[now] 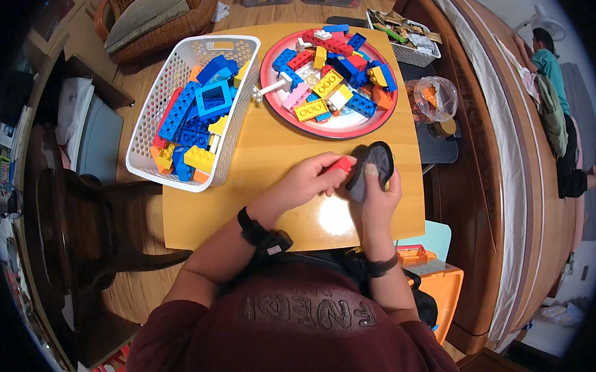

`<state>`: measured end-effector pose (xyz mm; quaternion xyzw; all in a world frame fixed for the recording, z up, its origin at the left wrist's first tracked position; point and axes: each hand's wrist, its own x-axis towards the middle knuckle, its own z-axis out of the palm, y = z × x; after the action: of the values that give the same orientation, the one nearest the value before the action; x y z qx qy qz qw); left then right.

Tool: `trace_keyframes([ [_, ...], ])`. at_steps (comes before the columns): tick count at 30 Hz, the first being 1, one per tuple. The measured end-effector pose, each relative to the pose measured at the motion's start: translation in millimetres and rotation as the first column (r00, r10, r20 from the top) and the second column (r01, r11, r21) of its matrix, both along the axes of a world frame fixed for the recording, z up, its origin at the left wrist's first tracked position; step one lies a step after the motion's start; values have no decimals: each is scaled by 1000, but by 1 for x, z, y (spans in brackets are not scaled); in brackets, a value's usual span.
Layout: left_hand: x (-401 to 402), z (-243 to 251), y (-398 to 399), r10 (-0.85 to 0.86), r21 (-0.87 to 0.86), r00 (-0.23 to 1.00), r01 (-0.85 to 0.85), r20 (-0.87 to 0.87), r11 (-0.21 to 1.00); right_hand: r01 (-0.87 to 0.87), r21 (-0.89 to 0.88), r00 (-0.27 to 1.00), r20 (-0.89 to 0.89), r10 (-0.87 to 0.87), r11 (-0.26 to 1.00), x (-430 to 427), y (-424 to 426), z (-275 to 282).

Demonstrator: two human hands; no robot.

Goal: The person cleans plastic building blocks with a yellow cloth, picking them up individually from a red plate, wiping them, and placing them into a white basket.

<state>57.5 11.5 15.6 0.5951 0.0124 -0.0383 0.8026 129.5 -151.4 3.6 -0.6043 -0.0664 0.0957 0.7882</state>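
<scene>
Over the wooden table (282,159), my left hand (305,183) pinches a small red toy building brick (343,165) between thumb and fingers. Just right of it, my right hand (384,194) grips a dark grey folded cloth or pad (358,183) with a black edge, thumb pressed on top. The brick is close to the cloth; whether they touch is unclear. A bit of yellow shows beside the right fingers, mostly hidden. Beyond my hands sits a red-rimmed round tray (320,131) heaped with mixed toy bricks. A white perforated plastic basket (144,148) at the left holds more bricks, mainly blue and yellow.
A white axle-like toy piece (273,87) juts over the tray's left rim. Beyond the table's right edge are a basket of packets (414,56) and a plastic bag (436,100). An orange bin (447,284) stands low right. A person (550,75) is on the bed at far right.
</scene>
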Motion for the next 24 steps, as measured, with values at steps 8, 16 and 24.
trace_keyframes([
  [8, 3, -14, 11, 227, -421, 962, -269, -149, 866, 22, -512, 807, 516, 287, 859, -1, 4, 11],
  [16, 2, -7, 12, 177, -512, 982, -184, -64, 839, 258, -550, 781, 603, 164, 795, 7, -25, 25],
  [24, -3, -2, 8, 122, -493, 988, -154, -96, 856, 14, -220, 988, 152, 20, 975, 8, -31, 57],
])
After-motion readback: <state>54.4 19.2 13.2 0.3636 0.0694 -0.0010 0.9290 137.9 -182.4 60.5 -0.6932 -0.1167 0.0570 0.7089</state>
